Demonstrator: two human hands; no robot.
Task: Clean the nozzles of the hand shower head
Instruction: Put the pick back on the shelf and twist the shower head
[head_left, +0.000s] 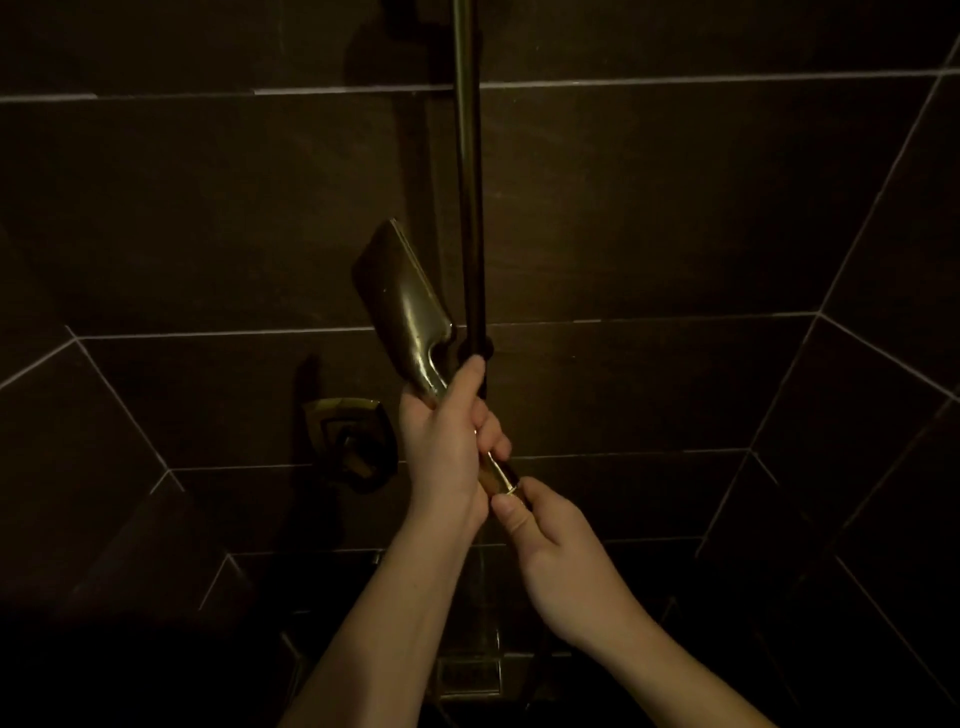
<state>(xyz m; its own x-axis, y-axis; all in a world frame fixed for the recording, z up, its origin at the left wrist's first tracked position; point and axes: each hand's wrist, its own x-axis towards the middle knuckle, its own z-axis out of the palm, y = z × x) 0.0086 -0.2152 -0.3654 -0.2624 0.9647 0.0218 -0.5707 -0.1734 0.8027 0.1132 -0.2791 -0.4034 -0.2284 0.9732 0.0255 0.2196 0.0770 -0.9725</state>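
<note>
The left hand (441, 447) grips the shower head (402, 306) handle by the pole (470, 208). The right hand (561, 551) pinches its bottom end. It might slip and fall.

Two hands (447, 441), one shower head (400, 301).

**Both hands on the shower handle**

In the dim, dark-tiled stall, the left hand (441, 441) wraps the brass hand shower head (400, 301) by its handle beside the vertical rail (470, 208). The right hand (561, 551) pinches the handle's lower end.
</note>
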